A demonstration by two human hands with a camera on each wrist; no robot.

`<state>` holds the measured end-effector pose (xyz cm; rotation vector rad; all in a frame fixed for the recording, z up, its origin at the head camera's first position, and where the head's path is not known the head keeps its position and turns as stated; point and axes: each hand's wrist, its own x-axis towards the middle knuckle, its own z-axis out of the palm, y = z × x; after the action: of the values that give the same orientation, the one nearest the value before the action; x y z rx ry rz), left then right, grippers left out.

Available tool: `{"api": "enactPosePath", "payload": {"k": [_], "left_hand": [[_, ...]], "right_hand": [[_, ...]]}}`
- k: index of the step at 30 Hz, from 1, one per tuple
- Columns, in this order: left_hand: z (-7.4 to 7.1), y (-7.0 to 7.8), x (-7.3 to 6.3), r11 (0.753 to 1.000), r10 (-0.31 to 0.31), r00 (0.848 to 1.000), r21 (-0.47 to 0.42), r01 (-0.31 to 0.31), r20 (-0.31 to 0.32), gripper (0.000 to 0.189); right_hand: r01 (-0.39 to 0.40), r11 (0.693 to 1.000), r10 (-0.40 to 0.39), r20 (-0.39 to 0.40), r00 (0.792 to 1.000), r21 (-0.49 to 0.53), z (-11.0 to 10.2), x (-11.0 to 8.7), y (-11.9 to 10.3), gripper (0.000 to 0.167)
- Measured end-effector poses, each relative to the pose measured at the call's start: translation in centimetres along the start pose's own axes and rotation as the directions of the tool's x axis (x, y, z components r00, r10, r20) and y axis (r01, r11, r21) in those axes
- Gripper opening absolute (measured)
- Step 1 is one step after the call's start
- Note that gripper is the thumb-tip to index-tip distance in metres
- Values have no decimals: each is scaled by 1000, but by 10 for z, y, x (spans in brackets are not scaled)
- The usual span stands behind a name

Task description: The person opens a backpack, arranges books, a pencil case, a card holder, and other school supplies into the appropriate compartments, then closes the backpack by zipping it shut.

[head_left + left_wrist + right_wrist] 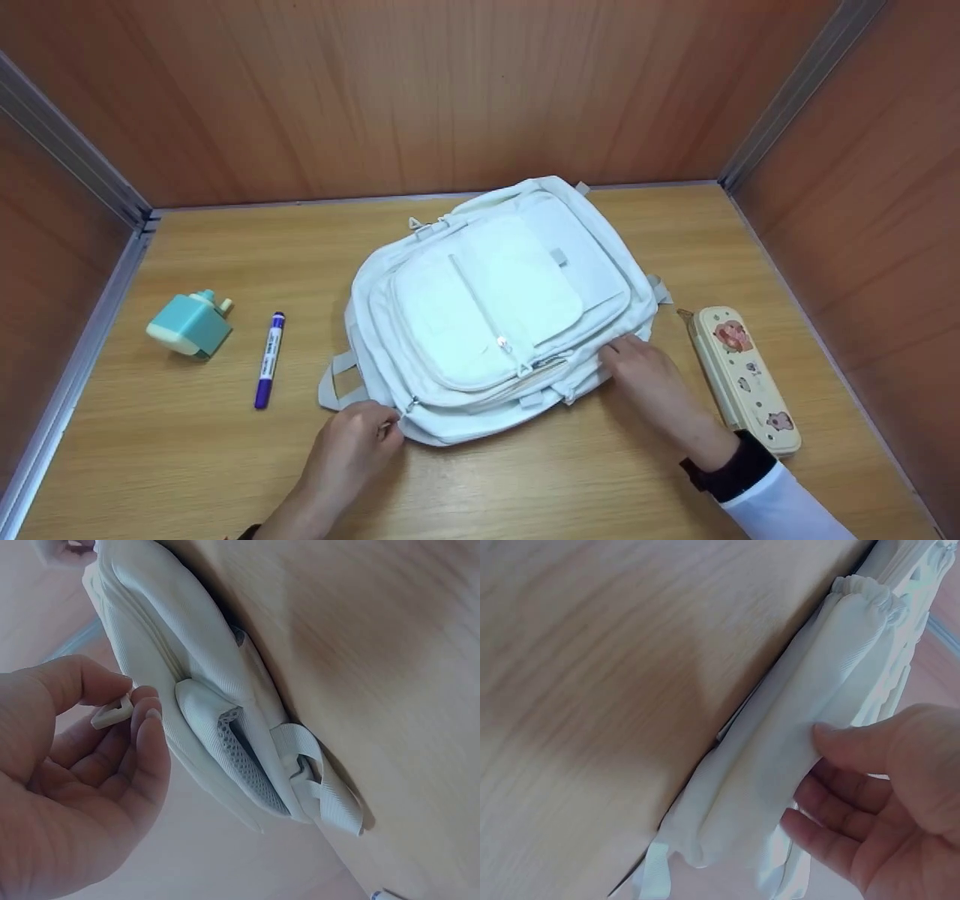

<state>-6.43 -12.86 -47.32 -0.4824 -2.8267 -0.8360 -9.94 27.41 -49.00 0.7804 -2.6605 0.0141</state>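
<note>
Bag (487, 300), one, white: mid-table (480, 495), far corner close to the back edge, near side within my grip. My left hand (349, 442) pinches a pull (112, 715) at the bag's end toward the left edge; my right hand (649, 379) pinches its cloth toward the right edge. Also: sharpener (191, 326) and marker (270, 360) toward the left edge, case (750, 382) near the right.

1 backpack (525, 277), 1 purple marker (269, 361), 1 pencil case (746, 379), 1 crank sharpener (191, 324) (prob.), 1 L hand (352, 442), 1 R hand (656, 386), 2 dk. wristbands (742, 470), 3 wd. panels (480, 97), 1 surface (540, 480).
</note>
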Motion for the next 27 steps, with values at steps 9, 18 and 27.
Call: {"api": "enactPosePath", "payload": {"k": [9,18,27], "left_hand": [[11,11,-5,996,89,995,-32,-88,37,16],[22,24,-8,980,189,978,-72,-183,88,16],[33,36,-9,965,253,954,-105,-239,162,15]], "right_hand": [[-79,997,80,25,997,-20,2,8,8,28],[-232,972,231,37,972,36,7,18,14,29],[-314,949,314,28,949,12,15,25,22,29]]}}
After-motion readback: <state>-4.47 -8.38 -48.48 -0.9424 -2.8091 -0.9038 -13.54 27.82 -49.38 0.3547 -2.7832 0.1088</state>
